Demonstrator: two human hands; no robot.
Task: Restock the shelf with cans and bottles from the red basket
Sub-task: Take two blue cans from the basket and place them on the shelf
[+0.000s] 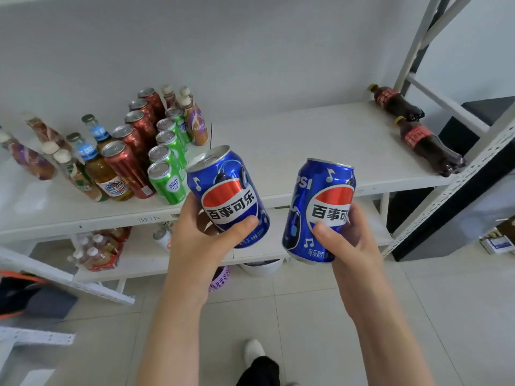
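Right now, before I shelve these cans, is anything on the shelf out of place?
Two cola bottles at the shelf's right end seem to lie on their sides; the drinks at the left stand upright in rows.

The left blue can (227, 196) and the right blue can (320, 210) are held up near each other, tops leaning apart, before the white shelf (306, 140).
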